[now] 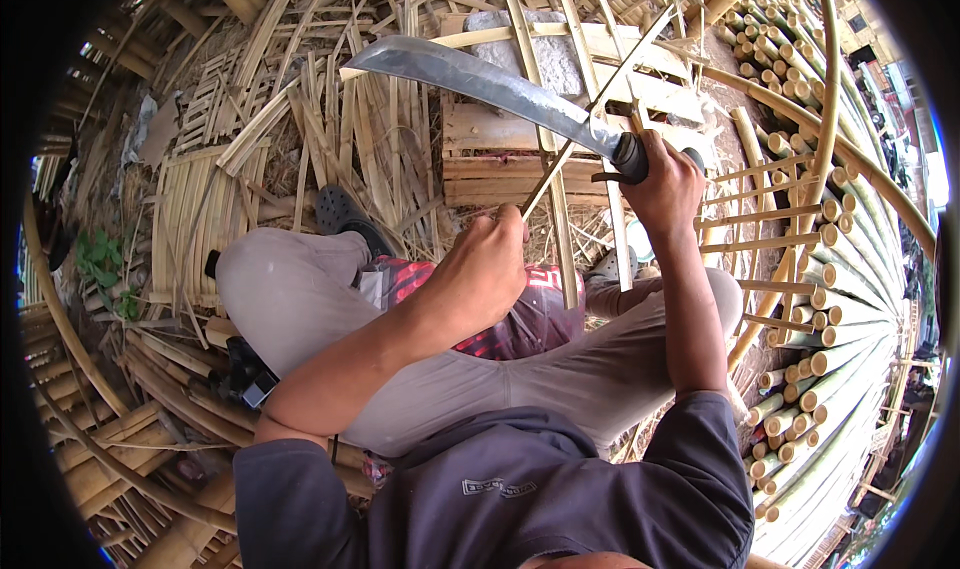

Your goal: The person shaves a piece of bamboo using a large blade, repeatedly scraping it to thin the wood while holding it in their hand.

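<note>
My left hand (475,269) is closed around the near end of a thin bamboo strip (548,174), which slants up and to the right. In my right hand (665,184) is the dark handle of a machete. Its long, broad steel machete blade (480,84) points to the upper left and crosses the strip close to the handle; whether the two touch I cannot tell. Beneath them stands a low wooden crate (490,187) of planks. Several flat bamboo slats (558,239) lean across it, one reaching my lap.
A pale grey stone block (555,59) rests on the crate. Split bamboo pieces (355,134) litter the ground ahead and to the left. On the right lies a large stack of bamboo poles (850,364), with a curved pole (835,134) in front. My crossed legs (320,279) flank a red-and-dark cloth (500,334).
</note>
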`<state>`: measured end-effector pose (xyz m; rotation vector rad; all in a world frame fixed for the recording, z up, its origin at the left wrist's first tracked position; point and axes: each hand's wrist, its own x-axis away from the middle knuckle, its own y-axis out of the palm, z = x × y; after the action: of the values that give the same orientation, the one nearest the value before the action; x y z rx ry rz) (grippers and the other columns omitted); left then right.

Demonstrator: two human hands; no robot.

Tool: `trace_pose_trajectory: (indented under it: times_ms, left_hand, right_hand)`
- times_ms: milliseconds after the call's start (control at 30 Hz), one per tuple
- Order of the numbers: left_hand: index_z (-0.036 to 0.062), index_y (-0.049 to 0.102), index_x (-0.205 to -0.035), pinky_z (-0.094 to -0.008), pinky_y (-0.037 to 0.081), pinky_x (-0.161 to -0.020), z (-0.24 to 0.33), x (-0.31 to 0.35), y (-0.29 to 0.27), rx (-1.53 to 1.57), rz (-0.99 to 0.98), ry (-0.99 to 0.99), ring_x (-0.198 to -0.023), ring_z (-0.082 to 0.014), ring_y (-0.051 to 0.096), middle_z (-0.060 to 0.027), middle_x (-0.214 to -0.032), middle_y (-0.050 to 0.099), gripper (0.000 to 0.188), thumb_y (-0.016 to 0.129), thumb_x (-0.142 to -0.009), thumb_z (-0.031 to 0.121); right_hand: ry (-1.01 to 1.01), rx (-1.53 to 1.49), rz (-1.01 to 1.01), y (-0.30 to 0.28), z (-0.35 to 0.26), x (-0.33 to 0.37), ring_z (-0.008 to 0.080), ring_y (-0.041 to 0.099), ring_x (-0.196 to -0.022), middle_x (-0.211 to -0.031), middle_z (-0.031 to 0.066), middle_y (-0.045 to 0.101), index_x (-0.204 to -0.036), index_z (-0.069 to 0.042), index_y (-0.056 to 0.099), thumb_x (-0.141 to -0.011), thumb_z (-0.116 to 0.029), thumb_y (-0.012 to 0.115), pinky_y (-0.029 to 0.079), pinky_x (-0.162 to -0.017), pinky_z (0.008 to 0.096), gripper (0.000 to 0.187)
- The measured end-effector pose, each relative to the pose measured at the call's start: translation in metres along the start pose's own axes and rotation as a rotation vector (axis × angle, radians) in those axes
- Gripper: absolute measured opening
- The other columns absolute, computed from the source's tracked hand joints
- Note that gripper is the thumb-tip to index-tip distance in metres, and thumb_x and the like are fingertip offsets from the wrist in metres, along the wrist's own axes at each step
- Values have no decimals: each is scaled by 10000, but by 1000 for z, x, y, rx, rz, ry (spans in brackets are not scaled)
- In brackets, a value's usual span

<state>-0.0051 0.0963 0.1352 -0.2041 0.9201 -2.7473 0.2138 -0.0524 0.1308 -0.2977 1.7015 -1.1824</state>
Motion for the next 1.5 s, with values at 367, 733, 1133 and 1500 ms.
trace_pose_trajectory:
  times_ms: [367, 733, 1133, 1500]
  left_hand:
    - [-116, 522, -1047, -581, 477, -785, -6, -4, 7, 36, 97, 83, -867, -531, 613, -358, -873, 636, 173, 483, -938, 14]
    - [-176, 462, -1203, -564, 499, -752, 15, 9, -11, -8, -78, -52, -838, -511, 635, -381, -840, 607, 334, 491, -916, -8]
    - [-164, 464, -1245, -570, 488, -750, 9, -1, 9, -65, -107, 0, -817, -529, 618, -365, -846, 610, 348, 481, -958, 32]
    - [-237, 461, -1195, -546, 534, -734, 16, -4, 20, -44, -208, 23, -766, -506, 649, -367, -766, 614, 410, 473, -830, -51]
  right_hand:
    - [-98, 76, 131, 26, 5, -1, 264, 689, -663, -767, 73, 698, -926, -103, 654, -703, -115, 741, 526, -619, 359, 240]
    - [380, 50, 219, -17, 77, 6, 300, 704, -629, -678, 150, 688, -864, -88, 704, -758, -154, 723, 534, -617, 426, 126]
    - [521, -1172, -13, -19, 21, 18, 104, 623, -776, -1062, 162, 724, -989, -1, 616, -808, -20, 797, 490, -626, 237, 257]
    - [442, -845, 37, -8, 12, 14, 75, 603, -700, -764, 3, 662, -908, -21, 644, -799, -87, 851, 492, -661, 241, 243]
